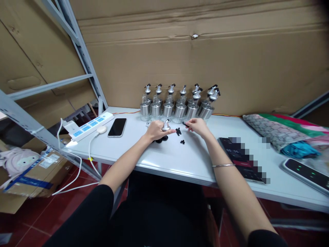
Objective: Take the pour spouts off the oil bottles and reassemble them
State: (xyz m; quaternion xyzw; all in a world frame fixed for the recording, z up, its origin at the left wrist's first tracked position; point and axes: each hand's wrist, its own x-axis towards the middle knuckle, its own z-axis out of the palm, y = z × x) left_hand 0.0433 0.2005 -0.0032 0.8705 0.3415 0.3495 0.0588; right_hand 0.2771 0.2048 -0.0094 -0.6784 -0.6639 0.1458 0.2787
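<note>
1 silver, cone-shaped pourer top (166, 126) was grasped in the left hand (154, 129), above the white, smooth counter (164, 157); the thumb lay across it and the curled fingers covered part of its side. The right hand (197, 126) pinched a small black piece (185, 124) between thumb and fingertips, which hid enough of it that its exact shape could not be told. Between the hands, 1 small, irregular black part (178, 131) lay on the counter, with a smaller black cluster (182, 142) just nearer the wearer; whether that cluster was 1 piece or several was too small to tell. Round black pieces (161, 139) sat below the left hand, partly hidden by it.

Beyond the hands, clear glass bottles with silver metal sleeves (168, 110) stood in 2 rows, the back row mostly blocked by the 6 in front. 8 silver spouts with black levers (171, 89) showed above them, overlapping at the right end.

A black-screened phone (117, 127) lay to the left. To the right, pixelation masked part of a dark-screened tablet (232, 151), and the frame's edge cut off a flat device with green lights (305, 171).
</note>
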